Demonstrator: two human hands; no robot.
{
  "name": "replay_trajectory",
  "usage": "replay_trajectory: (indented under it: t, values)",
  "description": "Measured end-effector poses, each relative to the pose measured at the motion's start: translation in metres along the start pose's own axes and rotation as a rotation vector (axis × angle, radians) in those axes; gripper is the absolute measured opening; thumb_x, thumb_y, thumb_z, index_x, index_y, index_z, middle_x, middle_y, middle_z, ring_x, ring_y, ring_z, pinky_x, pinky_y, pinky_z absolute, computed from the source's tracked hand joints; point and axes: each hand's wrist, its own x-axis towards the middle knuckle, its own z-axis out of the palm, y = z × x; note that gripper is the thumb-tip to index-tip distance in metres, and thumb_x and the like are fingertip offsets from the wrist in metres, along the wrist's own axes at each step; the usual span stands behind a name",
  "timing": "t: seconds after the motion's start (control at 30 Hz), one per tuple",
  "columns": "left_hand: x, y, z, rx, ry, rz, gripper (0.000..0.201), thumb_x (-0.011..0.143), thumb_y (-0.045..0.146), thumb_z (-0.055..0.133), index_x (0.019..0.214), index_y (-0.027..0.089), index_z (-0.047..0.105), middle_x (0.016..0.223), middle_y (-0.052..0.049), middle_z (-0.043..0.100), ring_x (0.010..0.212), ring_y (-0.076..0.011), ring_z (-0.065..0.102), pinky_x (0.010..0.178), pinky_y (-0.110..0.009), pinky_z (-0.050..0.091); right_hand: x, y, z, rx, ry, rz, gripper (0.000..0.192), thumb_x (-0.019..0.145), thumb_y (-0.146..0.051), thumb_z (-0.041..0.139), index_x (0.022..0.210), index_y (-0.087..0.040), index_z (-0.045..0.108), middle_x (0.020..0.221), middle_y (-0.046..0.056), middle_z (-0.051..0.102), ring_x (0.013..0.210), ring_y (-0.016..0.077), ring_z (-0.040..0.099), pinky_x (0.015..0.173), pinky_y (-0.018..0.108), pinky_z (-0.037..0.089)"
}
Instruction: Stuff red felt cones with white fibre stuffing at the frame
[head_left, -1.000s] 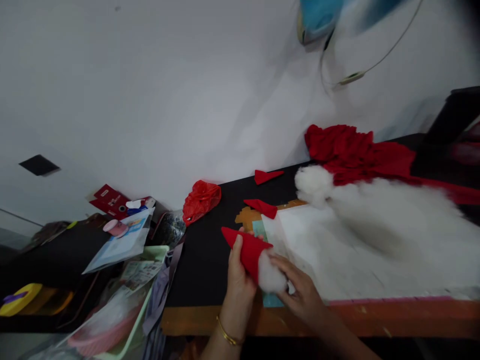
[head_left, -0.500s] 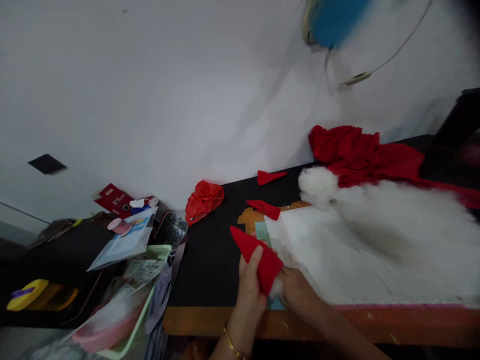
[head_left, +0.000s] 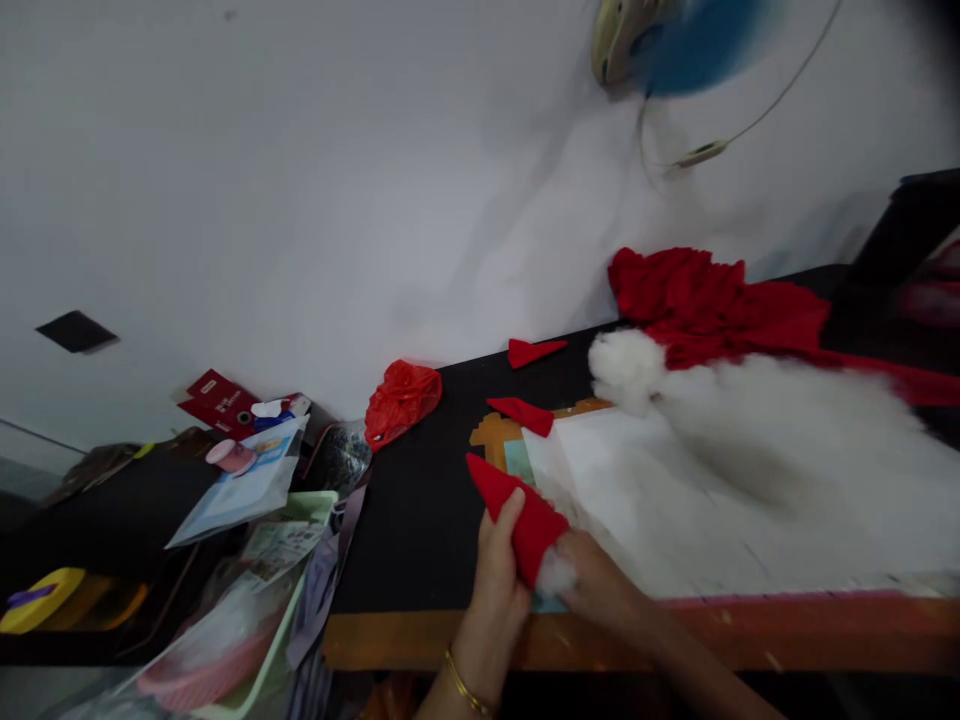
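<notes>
A red cloth cone (head_left: 529, 525) points up and to the left near the front edge of the table. My left hand (head_left: 499, 560) is wrapped round it, thumb on top. At the cone's wide end, my right hand (head_left: 596, 580) is closed against a tuft of white fiber stuffing (head_left: 556, 572); its fingertips are hidden in the opening. Just beyond lies one flat red cone (head_left: 525, 413), and a second red cone (head_left: 534, 352) is farther back on the black tabletop. A large heap of white stuffing (head_left: 810, 430) covers the right side.
Red fabric (head_left: 712, 300) is bunched behind the heap. A red plastic bag (head_left: 405, 395) sits at the table's back left. Left of the table are a pale green basket (head_left: 289, 620), a pink-lidded jar (head_left: 231, 457) and a yellow-lidded container (head_left: 45, 598). A blue-bladed fan (head_left: 697, 45) hangs above.
The whole view has shifted slightly. More white stuffing shows at the cone's opening, and my right hand has moved slightly there. My left hand keeps its grip on the cone.
</notes>
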Motion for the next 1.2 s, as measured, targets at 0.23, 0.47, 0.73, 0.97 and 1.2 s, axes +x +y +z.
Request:
replay_trajectory:
  t: [0.23,0.47,0.73,0.97,1.2]
  values:
    - [0.028,0.023,-0.011,-0.275,0.050,-0.015,0.031,0.073,0.032,0.077,0.095,0.014,0.066,0.087,-0.006,0.073,0.073,-0.0176,0.069,0.080,-0.032,0.055,-0.018,-0.005,0.001,-0.290,0.337,-0.230,0.058,0.086,-0.004,0.050,0.140,-0.025,0.043,0.141,0.012,0.053,0.110,0.0206,0.064,0.079,0.031,0.060]
    - [0.014,0.021,-0.006,-0.268,0.047,-0.103,0.037,0.072,0.030,0.077,0.105,0.016,0.066,0.091,-0.007,0.074,0.074,-0.0178,0.070,0.076,-0.030,0.056,-0.015,-0.002,0.015,-0.493,0.167,-0.273,0.052,0.085,-0.004,0.042,0.136,-0.014,0.048,0.131,0.013,0.062,0.110,0.0239,0.065,0.086,0.038,0.060]
    - [-0.002,0.006,-0.006,-0.072,0.002,-0.003,0.043,0.066,0.028,0.082,0.103,0.015,0.066,0.092,-0.009,0.074,0.074,-0.0202,0.070,0.079,-0.032,0.055,-0.009,-0.009,0.008,-0.289,-0.174,-0.098,0.049,0.077,-0.005,0.044,0.125,-0.009,0.055,0.121,0.018,0.064,0.115,0.0274,0.061,0.094,0.043,0.054]
    - [-0.003,0.000,-0.010,-0.114,0.005,-0.050,0.041,0.061,0.021,0.083,0.098,0.015,0.068,0.090,-0.009,0.075,0.078,-0.0227,0.070,0.085,-0.035,0.053,-0.004,-0.008,-0.001,-0.350,-0.208,-0.057,0.037,0.073,-0.002,0.044,0.104,-0.011,0.063,0.102,0.016,0.070,0.096,0.0278,0.068,0.081,0.042,0.059]
    - [0.015,0.026,-0.016,-0.298,0.074,-0.070,0.043,0.073,0.043,0.075,0.102,0.013,0.066,0.089,-0.009,0.073,0.074,-0.0192,0.069,0.080,-0.033,0.054,-0.009,-0.013,0.003,-0.373,0.255,-0.290,0.049,0.086,-0.004,0.046,0.133,-0.017,0.044,0.136,0.017,0.055,0.124,0.0215,0.056,0.094,0.036,0.056]
